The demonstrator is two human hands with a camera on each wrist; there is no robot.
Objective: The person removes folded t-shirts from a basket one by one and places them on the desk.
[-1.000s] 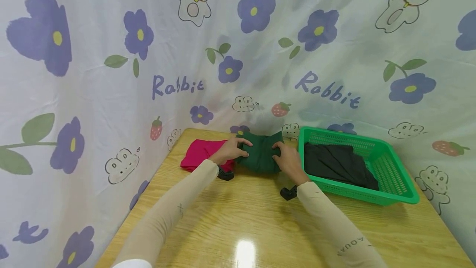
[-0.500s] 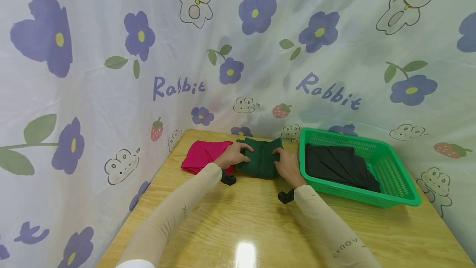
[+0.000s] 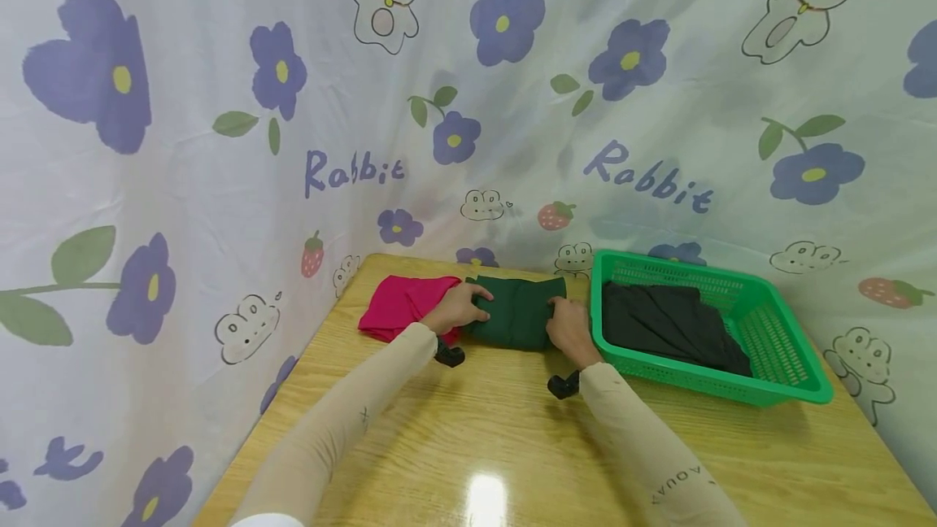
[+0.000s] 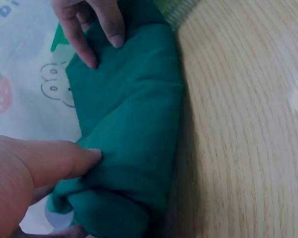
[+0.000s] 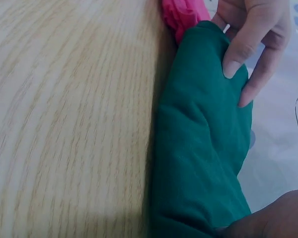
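Note:
A folded dark green piece of clothing (image 3: 516,311) lies on the table in the head view, smooth on top with soft creases. My left hand (image 3: 457,307) holds its left end; in the left wrist view, the thumb (image 4: 84,157) lies on the bunched fabric. At the opposite end my right hand (image 3: 571,328) grips the side edge. The left wrist view shows that hand's fingertips (image 4: 116,40) on the green fabric. Beside my left hand lies a folded pink-red garment (image 3: 398,307), partly covered by that hand.
To the right stands a green plastic basket (image 3: 783,332) with black clothing (image 3: 666,328) inside. A white curtain (image 3: 512,104) with flowers and rabbits hangs behind the wooden table (image 3: 468,429). Black wrist devices (image 3: 564,385) sit under both wrists.
The green garment has come down flatter onto the table, and its upper right corner has spread outward to the right. Both hands stay at its ends.

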